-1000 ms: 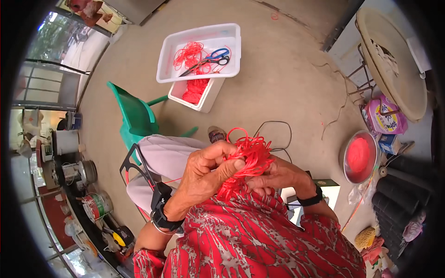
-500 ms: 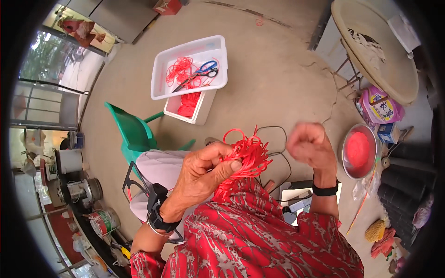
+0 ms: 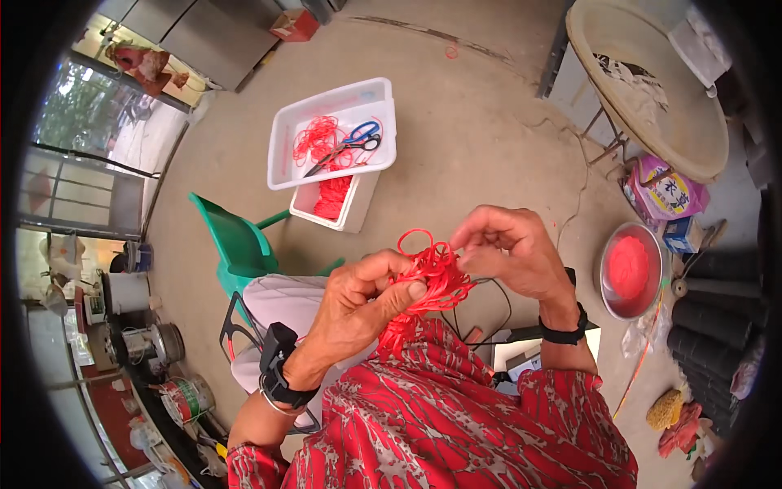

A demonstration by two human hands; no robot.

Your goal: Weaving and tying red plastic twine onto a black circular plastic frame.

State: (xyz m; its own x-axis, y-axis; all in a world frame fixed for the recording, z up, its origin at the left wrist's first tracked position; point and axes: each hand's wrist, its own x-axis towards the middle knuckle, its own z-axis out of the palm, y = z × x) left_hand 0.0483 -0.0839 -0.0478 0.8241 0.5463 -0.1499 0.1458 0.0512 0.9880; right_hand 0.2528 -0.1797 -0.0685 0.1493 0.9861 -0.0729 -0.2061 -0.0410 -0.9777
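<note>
A thick bunch of thin red plastic cord loops (image 3: 436, 281) is pinched between the thumb and fingers of my left hand (image 3: 364, 297), in front of my lap. Some loops stick up above the bunch, and its lower strands hang against the red patterned garment. At the bunch's upper right edge is my right hand (image 3: 517, 253), its fingers curled and their tips against or just beside the strands. Whether a strand lies between those tips cannot be made out.
Ahead, a white tray (image 3: 389, 134) with loose red cord and blue- and black-handled scissors (image 3: 364, 137) rests on a white box (image 3: 358, 208). A green chair (image 3: 232, 236) stands left. To the right are a metal bowl (image 3: 656, 277) of red material and a large round basin (image 3: 692, 138).
My right hand has come in from the right to the edge of the bunch. My left hand keeps its hold on the cord loops. The view has shifted slightly.
</note>
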